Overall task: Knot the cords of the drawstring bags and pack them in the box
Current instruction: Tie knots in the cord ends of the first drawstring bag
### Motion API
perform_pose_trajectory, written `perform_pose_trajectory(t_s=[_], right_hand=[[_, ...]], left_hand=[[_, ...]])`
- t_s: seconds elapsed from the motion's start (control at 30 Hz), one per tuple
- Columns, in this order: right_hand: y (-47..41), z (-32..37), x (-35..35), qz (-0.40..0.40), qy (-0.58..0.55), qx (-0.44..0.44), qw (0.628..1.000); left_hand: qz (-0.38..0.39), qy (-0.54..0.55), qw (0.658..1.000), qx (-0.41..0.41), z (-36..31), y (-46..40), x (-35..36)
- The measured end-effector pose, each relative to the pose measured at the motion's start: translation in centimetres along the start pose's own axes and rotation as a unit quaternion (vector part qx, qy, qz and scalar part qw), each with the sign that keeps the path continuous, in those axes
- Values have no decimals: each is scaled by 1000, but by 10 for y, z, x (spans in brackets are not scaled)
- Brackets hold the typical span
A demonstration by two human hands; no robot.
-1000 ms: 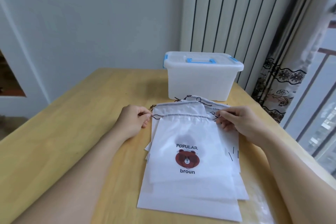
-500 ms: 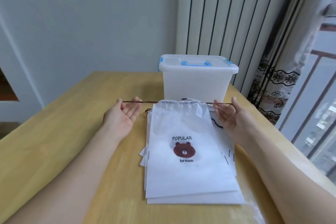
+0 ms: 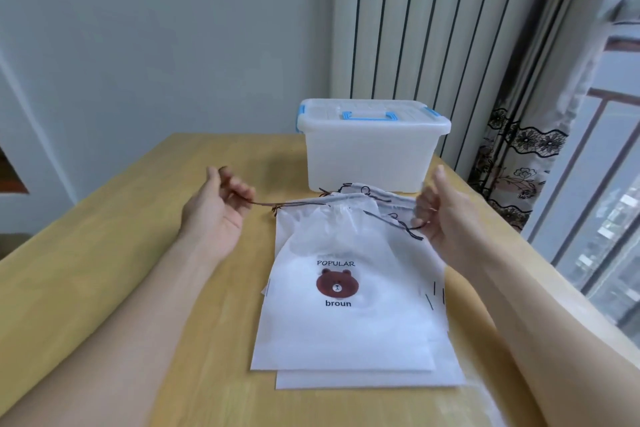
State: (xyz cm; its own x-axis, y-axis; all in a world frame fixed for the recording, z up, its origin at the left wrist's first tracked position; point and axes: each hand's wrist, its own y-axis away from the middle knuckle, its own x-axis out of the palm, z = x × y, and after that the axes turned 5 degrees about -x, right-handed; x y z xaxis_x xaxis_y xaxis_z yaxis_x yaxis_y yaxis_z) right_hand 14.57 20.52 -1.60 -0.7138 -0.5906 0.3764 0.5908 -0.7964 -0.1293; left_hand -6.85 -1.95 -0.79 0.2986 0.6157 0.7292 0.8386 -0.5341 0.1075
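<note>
The top bag (image 3: 349, 288), thin frosted white plastic with a bear print, lies on a stack on the wooden table (image 3: 104, 270), hiding the bags beneath. Left hand (image 3: 214, 215) and right hand (image 3: 446, 218) each pinch its dark cord (image 3: 294, 203). Beyond stands the closed translucent box (image 3: 372, 152).

lidded box (image 3: 372, 152) blocks table's (image 3: 104, 270) far side
</note>
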Motion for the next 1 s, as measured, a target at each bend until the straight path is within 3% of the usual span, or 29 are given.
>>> perform_pose_trajectory(t_s=[0.1,0.23,0.3,0.37,0.47,0.57,0.67,0.73,0.83,0.9,1.0], right_hand=[[16,-7,20,130,218,-70,965],[26,-20,28,187,391,-106,895],[28,-26,27,206,395,-94,890],[31,-24,30,197,334,-56,920],[39,-10,35,206,182,47,960],[44,1,36,287,166,132,934],[43,5,32,314,241,148,906],[38,5,32,247,269,83,927],[37,4,36,159,215,-58,962],[41,1,42,162,191,-138,958],[53,-4,54,214,214,-240,922]], left_hand=[[148,-168,975,-9,19,19,13],[162,-299,940,40,48,32,16],[139,-345,926,56,57,33,15],[112,-392,912,40,60,30,14],[83,-368,923,-74,52,26,12],[106,-295,934,-175,42,29,13],[117,-310,936,-117,45,26,13],[119,-316,940,-57,46,28,15],[134,-276,952,-4,47,35,23],[136,-260,956,3,47,43,30],[142,-310,940,24,49,53,37]])
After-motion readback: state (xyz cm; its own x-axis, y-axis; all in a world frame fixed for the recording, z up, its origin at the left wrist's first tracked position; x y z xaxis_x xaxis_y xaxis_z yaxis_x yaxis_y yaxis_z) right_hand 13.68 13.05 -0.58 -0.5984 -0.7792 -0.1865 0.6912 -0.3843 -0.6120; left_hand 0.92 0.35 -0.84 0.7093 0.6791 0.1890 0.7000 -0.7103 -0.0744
